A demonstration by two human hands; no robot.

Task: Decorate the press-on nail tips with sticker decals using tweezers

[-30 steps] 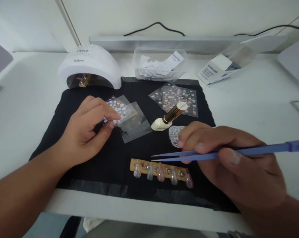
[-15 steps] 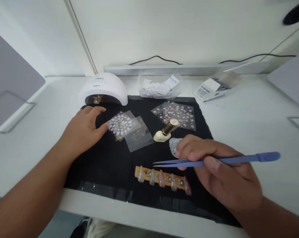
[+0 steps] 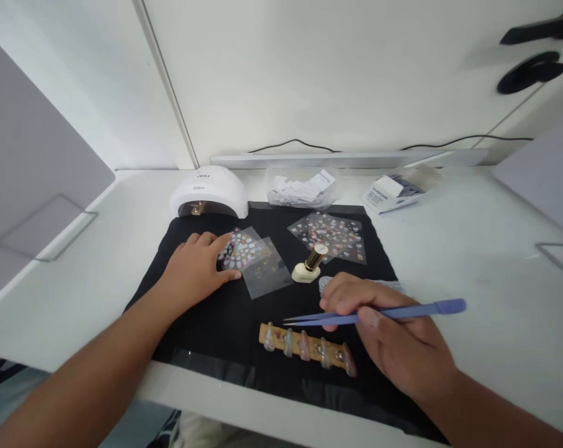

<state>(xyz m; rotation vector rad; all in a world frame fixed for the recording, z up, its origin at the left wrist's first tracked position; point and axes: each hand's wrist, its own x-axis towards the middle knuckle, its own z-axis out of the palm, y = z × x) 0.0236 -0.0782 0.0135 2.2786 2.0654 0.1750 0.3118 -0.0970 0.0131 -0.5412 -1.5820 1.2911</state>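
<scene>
My right hand (image 3: 393, 339) grips blue tweezers (image 3: 379, 312), tips pointing left just above a wooden strip of false nails (image 3: 307, 345) near the front of a black mat (image 3: 206, 311). My left hand (image 3: 195, 270) lies on the mat, fingers on the edge of a clear sticker sheet (image 3: 244, 249) that overlaps a second sheet (image 3: 267, 274). A small bottle with a gold cap (image 3: 309, 264) leans between the hands. Part of a small silvery piece (image 3: 324, 283) shows behind my right fingers.
A white nail lamp (image 3: 209, 190) stands at the mat's back left. More sticker sheets (image 3: 330, 233) lie at the back right. Behind are a clear tub of white pads (image 3: 300, 186) and a pad box (image 3: 393, 186). Grey dividers (image 3: 33, 162) flank the white desk.
The view has tilted up and pulled back. My left hand let go of its pinch on the sticker sheet and now rests flat by it. The right hand keeps the tweezers over the nails.
</scene>
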